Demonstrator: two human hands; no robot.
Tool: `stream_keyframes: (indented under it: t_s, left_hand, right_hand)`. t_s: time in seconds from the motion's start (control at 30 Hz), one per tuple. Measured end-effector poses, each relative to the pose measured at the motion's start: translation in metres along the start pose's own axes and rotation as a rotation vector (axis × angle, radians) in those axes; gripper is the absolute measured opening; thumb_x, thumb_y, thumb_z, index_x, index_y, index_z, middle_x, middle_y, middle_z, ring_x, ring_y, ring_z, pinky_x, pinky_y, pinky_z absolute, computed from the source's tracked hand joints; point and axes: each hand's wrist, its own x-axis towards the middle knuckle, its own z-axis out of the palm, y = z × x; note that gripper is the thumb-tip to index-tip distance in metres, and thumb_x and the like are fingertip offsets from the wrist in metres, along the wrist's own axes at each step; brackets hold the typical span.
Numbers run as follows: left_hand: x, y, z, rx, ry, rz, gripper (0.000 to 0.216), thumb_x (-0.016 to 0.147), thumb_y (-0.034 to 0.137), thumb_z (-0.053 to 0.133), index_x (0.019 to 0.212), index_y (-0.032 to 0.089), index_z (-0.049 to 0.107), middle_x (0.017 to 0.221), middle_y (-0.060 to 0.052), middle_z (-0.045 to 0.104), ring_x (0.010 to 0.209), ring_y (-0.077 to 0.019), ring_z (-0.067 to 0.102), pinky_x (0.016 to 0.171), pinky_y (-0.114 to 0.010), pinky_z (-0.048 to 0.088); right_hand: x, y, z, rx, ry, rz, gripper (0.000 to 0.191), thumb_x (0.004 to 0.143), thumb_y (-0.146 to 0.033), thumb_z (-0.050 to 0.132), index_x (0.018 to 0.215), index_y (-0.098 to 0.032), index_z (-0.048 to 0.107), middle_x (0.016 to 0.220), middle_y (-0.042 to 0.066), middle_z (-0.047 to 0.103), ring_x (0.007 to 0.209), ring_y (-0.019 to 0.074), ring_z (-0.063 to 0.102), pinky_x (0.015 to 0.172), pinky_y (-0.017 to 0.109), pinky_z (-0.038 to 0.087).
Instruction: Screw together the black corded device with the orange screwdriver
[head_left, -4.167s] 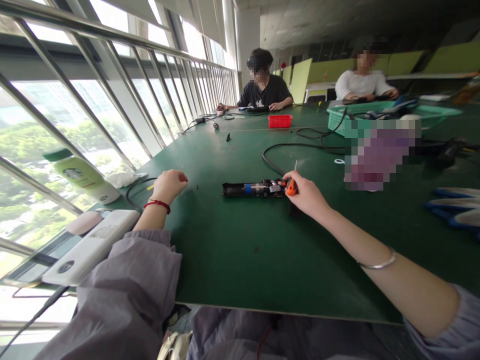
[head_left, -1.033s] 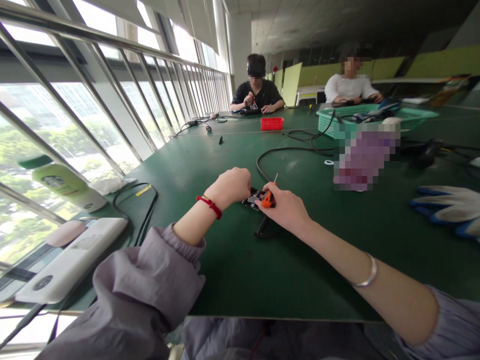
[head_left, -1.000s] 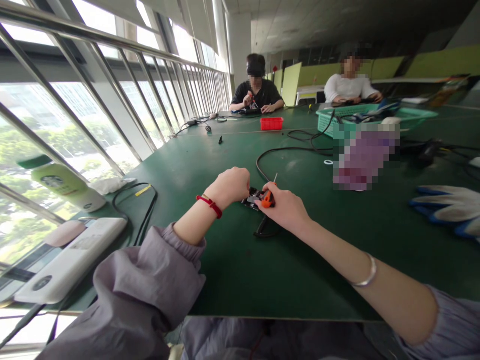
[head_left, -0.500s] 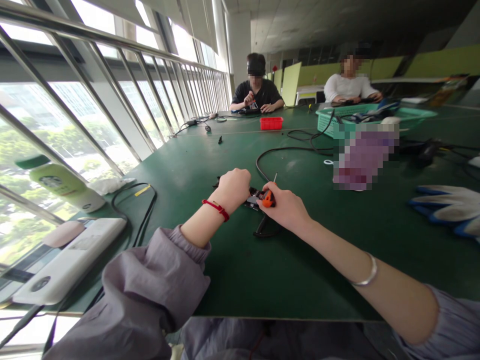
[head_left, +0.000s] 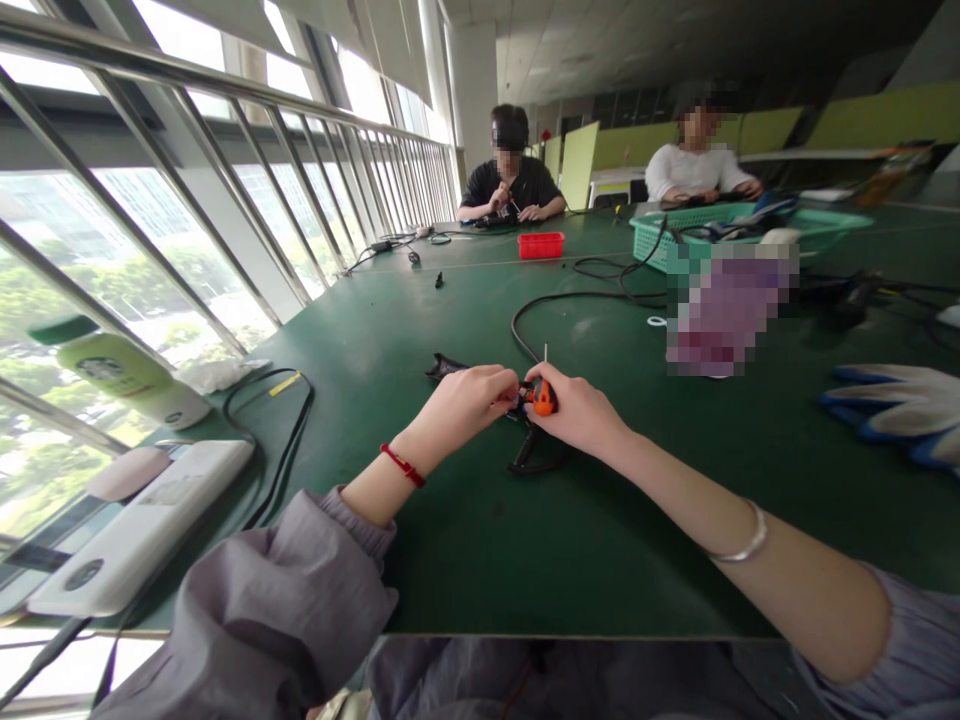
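Green tabletop point(head_left: 480, 570), daylight from the left. Black device point(head_left: 447, 367) lay near its middle, mostly hidden by both hands. Right hand point(head_left: 585, 412) had its fingers wrapped round an orange-handled screwdriver point(head_left: 543, 396), shaft pointing up. Left hand point(head_left: 471, 396) pinched in at the device; couldn't tell if it held anything. Risks, my read: pinch slips, something small could roll off; screwdriver crowding those fingers could knock the device; snagged cable point(head_left: 570, 296) behind could drag it. Red tray point(head_left: 541, 246) sat well apart.
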Motion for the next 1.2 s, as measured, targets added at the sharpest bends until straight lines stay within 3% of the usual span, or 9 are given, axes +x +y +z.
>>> stream_keyframes:
  t_s: [0.23, 1.0, 1.1, 1.2]
  left_hand:
    - [-0.001, -0.005, 0.009, 0.123, -0.009, 0.124, 0.014, 0.088, 0.019, 0.048, 0.085, 0.017, 0.061, 0.083, -0.003, 0.06, 0.076, -0.0132, 0.056, 0.064, -0.022, 0.04]
    - [-0.004, -0.008, 0.014, 0.241, 0.034, 0.176, 0.017, 0.09, 0.03, 0.05, 0.096, 0.022, 0.064, 0.09, -0.002, 0.061, 0.081, -0.0141, 0.057, 0.063, -0.023, 0.041]
    - [-0.005, -0.014, 0.008, 0.235, 0.033, 0.156, 0.023, 0.088, 0.032, 0.052, 0.107, 0.025, 0.061, 0.095, -0.002, 0.061, 0.083, -0.0147, 0.057, 0.064, -0.024, 0.042]
    - [-0.007, -0.028, 0.007, 0.194, 0.054, 0.104, 0.036, 0.084, 0.039, 0.055, 0.118, 0.024, 0.056, 0.107, -0.005, 0.059, 0.092, -0.0181, 0.057, 0.076, -0.029, 0.045]
  right_hand:
    - [-0.001, -0.001, -0.001, -0.01, -0.009, -0.004, 0.03, 0.074, -0.032, 0.055, 0.103, -0.027, 0.052, 0.079, 0.0, 0.066, 0.067, 0.0189, 0.061, 0.051, 0.023, 0.034]
    - [-0.001, 0.001, -0.003, 0.02, 0.008, -0.021, 0.032, 0.076, -0.031, 0.055, 0.107, -0.026, 0.052, 0.082, 0.002, 0.067, 0.07, 0.0211, 0.063, 0.055, 0.025, 0.037]
    - [-0.001, 0.003, -0.012, 0.043, 0.092, -0.009, 0.035, 0.083, -0.04, 0.048, 0.114, -0.024, 0.052, 0.076, 0.003, 0.067, 0.069, 0.0215, 0.063, 0.053, 0.025, 0.038]
    - [-0.003, 0.005, -0.027, 0.044, 0.265, -0.028, 0.043, 0.085, -0.052, 0.044, 0.115, -0.024, 0.057, 0.059, 0.001, 0.061, 0.059, 0.021, 0.06, 0.049, 0.025, 0.035]
